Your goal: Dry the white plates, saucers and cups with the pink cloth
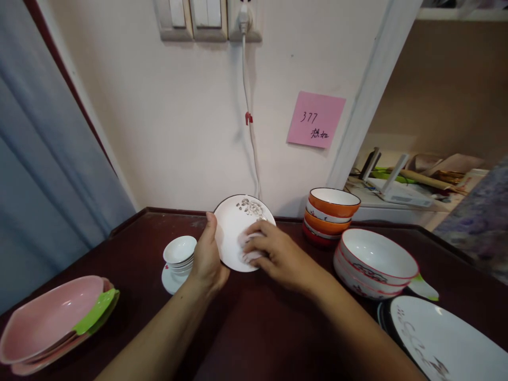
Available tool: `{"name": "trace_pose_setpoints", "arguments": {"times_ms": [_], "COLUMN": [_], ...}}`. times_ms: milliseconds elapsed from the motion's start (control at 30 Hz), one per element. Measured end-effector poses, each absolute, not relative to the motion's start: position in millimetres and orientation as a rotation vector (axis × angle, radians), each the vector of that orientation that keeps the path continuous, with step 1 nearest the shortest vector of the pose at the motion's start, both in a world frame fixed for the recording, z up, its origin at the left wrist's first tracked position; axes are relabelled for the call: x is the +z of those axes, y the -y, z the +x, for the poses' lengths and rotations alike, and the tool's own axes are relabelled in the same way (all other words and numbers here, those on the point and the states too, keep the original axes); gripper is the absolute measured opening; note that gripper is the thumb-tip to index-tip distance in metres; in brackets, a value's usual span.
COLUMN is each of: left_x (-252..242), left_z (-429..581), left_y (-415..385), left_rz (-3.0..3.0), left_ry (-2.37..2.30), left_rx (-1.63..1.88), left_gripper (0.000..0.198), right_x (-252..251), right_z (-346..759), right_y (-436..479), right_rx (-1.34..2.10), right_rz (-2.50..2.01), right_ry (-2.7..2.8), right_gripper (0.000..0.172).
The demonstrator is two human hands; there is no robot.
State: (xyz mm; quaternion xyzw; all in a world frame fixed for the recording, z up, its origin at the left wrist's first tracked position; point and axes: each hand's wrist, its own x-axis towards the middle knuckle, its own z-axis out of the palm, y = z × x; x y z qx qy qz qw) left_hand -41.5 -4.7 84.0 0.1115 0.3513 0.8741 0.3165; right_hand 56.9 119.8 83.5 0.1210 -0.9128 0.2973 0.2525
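Observation:
My left hand (207, 257) grips the left rim of a small white plate (236, 219) with a dark rim and a grey flower print, holding it tilted up above the dark red table (254, 323). My right hand (273, 253) presses a white cloth or tissue (249, 244) flat against the plate's face, fingers bent over it. Just left of my left hand stands a stack of small white cups on a saucer (179, 256).
Stacked orange and white bowls (332, 214) stand at the back right, wider white bowls with red rims (373, 262) in front of them, a large white plate (444, 338) at the right front. Pink and green dishes (55, 317) lie front left. A white cable (250, 116) hangs down the wall.

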Motion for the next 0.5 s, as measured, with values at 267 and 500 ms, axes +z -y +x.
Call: {"name": "trace_pose_setpoints", "arguments": {"times_ms": [267,500], "left_x": [73,81], "left_z": [-21,-30], "left_y": [-1,7], "left_rz": [0.336,0.301], "left_ry": [-0.855,-0.834], "left_rx": [2.003,2.014], "left_gripper": [0.057,0.066], "right_x": [70,78], "right_z": [48,55], "right_y": [-131,-82], "right_rx": [0.531,0.626], "right_rz": [-0.143,0.291], "right_ry": [2.140,2.346], "right_gripper": [0.018,0.020]}}
